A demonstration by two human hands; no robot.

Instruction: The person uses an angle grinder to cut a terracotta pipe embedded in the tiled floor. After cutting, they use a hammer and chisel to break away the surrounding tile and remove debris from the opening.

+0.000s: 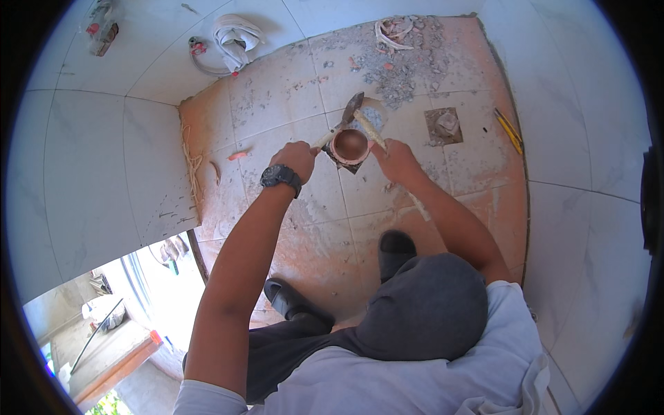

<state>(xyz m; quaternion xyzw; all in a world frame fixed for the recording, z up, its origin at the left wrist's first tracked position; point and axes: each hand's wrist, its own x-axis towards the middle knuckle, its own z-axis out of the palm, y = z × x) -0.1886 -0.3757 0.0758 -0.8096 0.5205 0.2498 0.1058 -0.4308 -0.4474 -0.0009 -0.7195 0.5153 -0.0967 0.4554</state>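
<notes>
A round reddish-brown pipe mouth (351, 146) stands in a square cutout of the dusty tiled floor, with both my hands beside it. My left hand (297, 160), wearing a dark watch, is closed on a short pale handle (325, 140) left of the pipe. My right hand (397, 160) grips a pale stick-like handle (370, 127) slanting over the pipe's right rim. Beyond the pipe, the two handles come close to a dark pointed metal head (353, 108). I cannot tell which handle bears it. Behind it lies a round pale patch (373, 116) in the floor.
Grey rubble (401, 72) covers the far floor. A second square cutout (443, 126) lies right. A yellow-and-black tool (509, 131) rests by the right wall. A coiled white hose (235, 38) is at far left, loose string (190, 162) along the left wall. My dark slippers (294, 301) are below.
</notes>
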